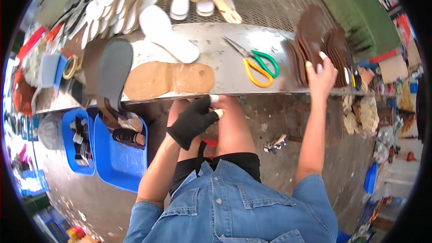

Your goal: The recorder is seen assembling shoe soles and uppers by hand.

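Note:
My right hand reaches over the bench to stacked brown insoles. Its thumb and fingers are spread against the top pieces, fingertips covered in white. A second brown stack stands beside it. Over my lap, just off the bench edge, my left hand wears a black fingerless glove. Its thumb and forefinger are a little apart, with nothing visible between them. Near that hand a tan sole-shaped piece lies on the bench. Scissors with one green and one yellow handle lie open between the tan piece and the brown stacks.
White insoles pile up at the far left; one white insole lies nearer. A dark grey sole overhangs the bench edge. Blue bins stand below left. A green panel borders the right side.

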The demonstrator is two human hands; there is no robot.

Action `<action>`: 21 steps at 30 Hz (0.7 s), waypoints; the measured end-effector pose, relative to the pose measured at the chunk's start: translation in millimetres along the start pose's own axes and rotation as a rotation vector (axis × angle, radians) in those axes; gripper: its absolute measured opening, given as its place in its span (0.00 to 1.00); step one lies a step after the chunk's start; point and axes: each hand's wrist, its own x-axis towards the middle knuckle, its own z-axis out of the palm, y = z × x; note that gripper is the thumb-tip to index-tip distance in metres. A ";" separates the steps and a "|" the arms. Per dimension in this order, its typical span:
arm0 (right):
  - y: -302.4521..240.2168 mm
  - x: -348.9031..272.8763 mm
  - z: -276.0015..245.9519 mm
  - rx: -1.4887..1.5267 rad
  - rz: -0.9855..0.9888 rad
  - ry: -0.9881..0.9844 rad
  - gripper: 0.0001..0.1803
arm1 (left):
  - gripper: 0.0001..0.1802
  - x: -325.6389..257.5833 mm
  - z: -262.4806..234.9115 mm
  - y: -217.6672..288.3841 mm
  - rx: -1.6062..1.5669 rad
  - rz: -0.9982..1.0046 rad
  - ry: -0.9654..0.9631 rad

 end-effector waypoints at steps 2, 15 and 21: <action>40.0 30.3 -8.6 -0.159 -0.037 -0.072 0.23 | 0.24 4.5 28.2 1.0 0.006 0.062 0.040; -213.5 -42.4 86.0 0.555 -0.387 -0.362 0.16 | 0.14 -67.7 -93.5 30.0 0.442 0.242 0.992; -265.5 -35.7 144.0 0.494 -0.413 -0.372 0.21 | 0.12 -45.8 -105.9 35.4 0.546 0.299 1.004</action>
